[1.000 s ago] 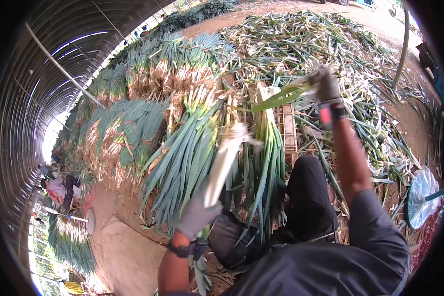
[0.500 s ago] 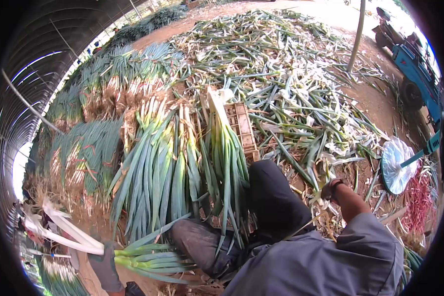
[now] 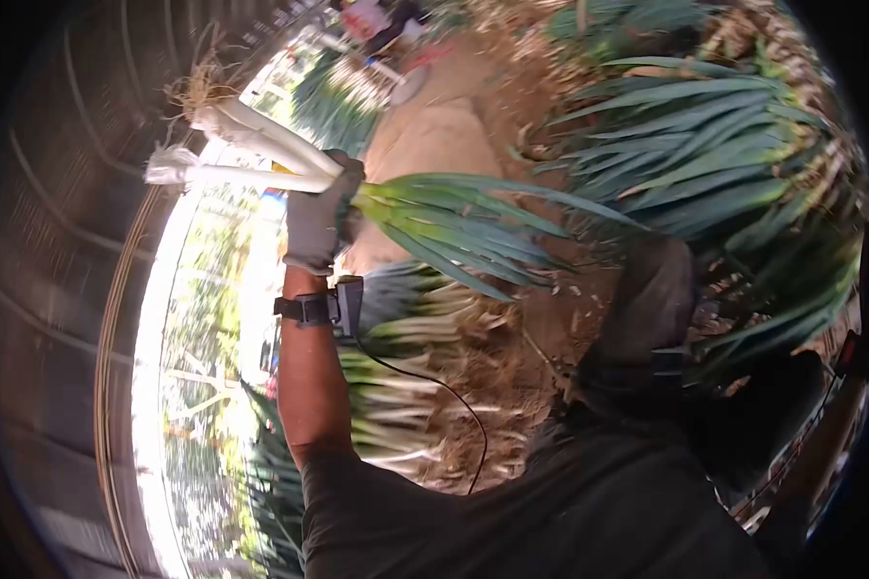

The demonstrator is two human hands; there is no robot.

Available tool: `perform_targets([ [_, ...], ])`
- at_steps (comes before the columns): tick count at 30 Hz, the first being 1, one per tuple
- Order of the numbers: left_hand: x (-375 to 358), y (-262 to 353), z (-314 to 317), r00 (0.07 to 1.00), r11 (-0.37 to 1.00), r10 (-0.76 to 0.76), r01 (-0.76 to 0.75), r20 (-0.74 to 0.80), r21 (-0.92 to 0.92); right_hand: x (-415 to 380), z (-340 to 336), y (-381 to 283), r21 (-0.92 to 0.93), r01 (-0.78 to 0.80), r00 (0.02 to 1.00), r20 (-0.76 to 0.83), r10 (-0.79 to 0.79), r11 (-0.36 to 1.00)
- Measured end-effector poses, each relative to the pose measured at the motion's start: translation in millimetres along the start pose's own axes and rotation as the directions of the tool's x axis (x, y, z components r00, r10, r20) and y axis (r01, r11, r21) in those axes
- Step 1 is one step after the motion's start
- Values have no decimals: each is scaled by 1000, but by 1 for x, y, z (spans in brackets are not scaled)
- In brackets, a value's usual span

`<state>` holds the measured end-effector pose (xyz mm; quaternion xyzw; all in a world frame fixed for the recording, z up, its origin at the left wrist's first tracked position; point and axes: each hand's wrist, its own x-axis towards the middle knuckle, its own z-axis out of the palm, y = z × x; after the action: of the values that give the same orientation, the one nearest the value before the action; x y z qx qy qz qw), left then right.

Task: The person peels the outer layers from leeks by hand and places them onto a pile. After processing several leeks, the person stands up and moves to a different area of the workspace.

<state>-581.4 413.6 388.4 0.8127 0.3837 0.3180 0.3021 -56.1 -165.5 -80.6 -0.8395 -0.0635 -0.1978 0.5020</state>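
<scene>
My left hand (image 3: 321, 214), in a grey glove, is wrapped round a few large green onions (image 3: 280, 159) where the white stems meet the leaves. Their roots point to the upper left, and the green leaves (image 3: 454, 214) spread out to the right. A strap with a small dark device and a cable sits on the left wrist. At the right edge my right forearm (image 3: 830, 425) shows, dark and blurred; the hand itself is not visible.
A large heap of green onions (image 3: 705, 145) lies at the upper right. Rows of onions (image 3: 406, 367) lie below the left hand on brown soil (image 3: 444, 145). Part of a person (image 3: 391, 24) shows at the top. The curved tunnel wall (image 3: 58, 289) stands at left.
The view has swung to the left. My left hand, still round the onions, now appears higher and nearer the middle. My right hand has gone out of view.
</scene>
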Motion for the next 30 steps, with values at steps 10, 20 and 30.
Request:
perform_targets([
  [10, -211, -125, -257, 844, 401, 503, -34, -189, 916, 32, 60, 23, 57, -50, 999, 18, 49, 997],
  [20, -481, -374, -226, 824, 50, -334, 500, -457, 865, 45, 46, 24, 48, -51, 998, -18, 52, 998],
  [30, -426, -356, -214, 653, 7, -710, 382, -264, 924, 55, 20, 56, 101, -40, 997, -66, 47, 994],
])
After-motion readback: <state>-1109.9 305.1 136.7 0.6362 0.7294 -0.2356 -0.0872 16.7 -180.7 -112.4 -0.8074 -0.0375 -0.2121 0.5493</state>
